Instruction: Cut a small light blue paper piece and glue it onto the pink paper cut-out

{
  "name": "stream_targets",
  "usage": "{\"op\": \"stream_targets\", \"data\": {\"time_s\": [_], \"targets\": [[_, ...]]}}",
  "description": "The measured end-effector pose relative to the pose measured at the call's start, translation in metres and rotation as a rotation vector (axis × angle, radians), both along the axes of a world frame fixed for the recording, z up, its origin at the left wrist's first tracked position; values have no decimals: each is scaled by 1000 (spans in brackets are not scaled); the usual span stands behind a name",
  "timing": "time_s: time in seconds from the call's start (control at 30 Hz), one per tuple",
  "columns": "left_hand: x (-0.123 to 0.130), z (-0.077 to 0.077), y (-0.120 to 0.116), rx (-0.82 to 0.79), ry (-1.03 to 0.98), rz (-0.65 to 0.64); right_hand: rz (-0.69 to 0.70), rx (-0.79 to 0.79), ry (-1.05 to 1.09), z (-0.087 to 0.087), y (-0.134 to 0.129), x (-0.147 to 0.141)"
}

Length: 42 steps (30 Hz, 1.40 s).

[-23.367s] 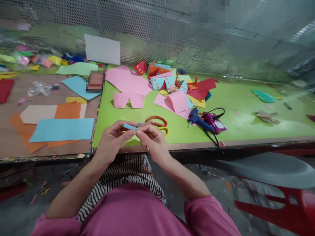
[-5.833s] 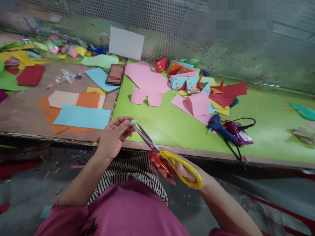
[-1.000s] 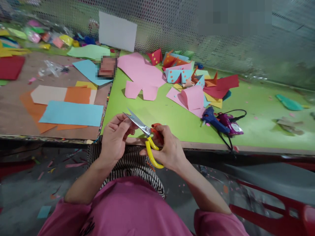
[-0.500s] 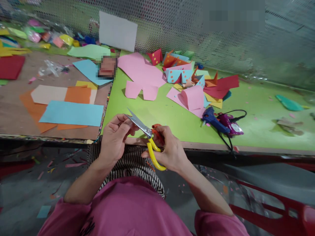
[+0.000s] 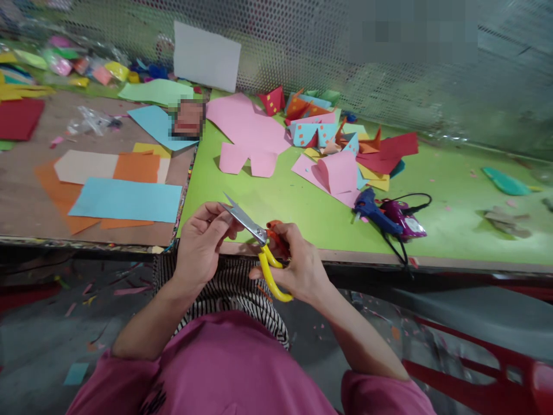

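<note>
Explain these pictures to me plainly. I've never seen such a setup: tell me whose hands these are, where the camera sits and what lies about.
There is no machine here. These are one person's bare hands, filmed by one camera worn on the head, looking forward and down. The right hand holds scissors, blades parted. The left hand is by the blade tips; anything pinched there is too small to make out. On the table ahead is a pink cutout, with a glue gun to the right. To the left, a blue sheet lies over orange paper.
</note>
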<state>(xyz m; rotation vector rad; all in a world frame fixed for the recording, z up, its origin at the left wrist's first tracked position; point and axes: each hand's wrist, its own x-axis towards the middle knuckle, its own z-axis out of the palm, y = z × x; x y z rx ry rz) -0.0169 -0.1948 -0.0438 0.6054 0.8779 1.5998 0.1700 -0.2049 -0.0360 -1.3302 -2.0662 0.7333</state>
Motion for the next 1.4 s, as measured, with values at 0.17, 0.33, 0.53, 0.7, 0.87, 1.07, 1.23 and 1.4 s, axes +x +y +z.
{"op": "stream_targets", "data": {"time_s": [0.17, 0.33, 0.53, 0.7, 0.87, 1.07, 1.23, 1.4], "targets": [[0, 0, 0, -10, 17, 6, -1, -16, 15, 0, 0, 1], [0, 0, 0, 0, 29, -2, 0, -11, 21, 0, -1, 0], [-1, 0, -2, -2, 16, 1, -17, -20, 37, 1, 0, 1], [-1, -1, -3, -1, 46, -1, -26, -38, 55, 1, -1, 0], [0, -1, -3, -2, 51, -1, -35, -40, 73, 1, -1, -1], [-2, 3, -2, -56, 16, -20, -105, -85, 131, -2, 0, 2], [-4, 8, 0, -124, -70, -108, -106, -269, 456, 0, 5, 6], [-2, 8, 1, -198, -137, -183, -84, -283, 702, 15, 12, -13]]}}
